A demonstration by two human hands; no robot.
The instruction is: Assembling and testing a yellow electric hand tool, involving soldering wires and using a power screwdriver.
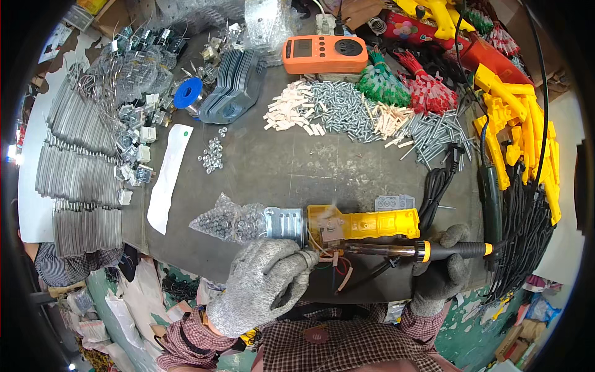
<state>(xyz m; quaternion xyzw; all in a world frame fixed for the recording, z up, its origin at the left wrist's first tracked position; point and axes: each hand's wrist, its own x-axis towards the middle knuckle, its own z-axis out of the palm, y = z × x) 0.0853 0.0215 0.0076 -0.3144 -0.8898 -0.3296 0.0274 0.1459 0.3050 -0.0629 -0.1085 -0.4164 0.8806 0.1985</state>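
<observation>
Soldering step: my left hand (263,282), fingers pinching wires at the yellow plastic tool housing (365,224). My right hand (443,270), fingers wrapped round the black-handled soldering iron (403,250), points its tip toward 9 o'clock. Next, I judge, a steady touch on the joint.

Two gloved hands, left hand (263,285), right hand (441,273), one soldering iron (403,250), one yellow-handled tool body (347,224), one orange meter (325,54), one blue spool (188,93), one bag of nuts (226,220)

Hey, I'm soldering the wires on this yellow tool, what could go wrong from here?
The iron tip sits among loose wires close to the left hand, so it might scorch insulation or the glove. It also lies along the yellow housing, which could melt. The bag of nuts beside the tool might get knocked and spill.
</observation>
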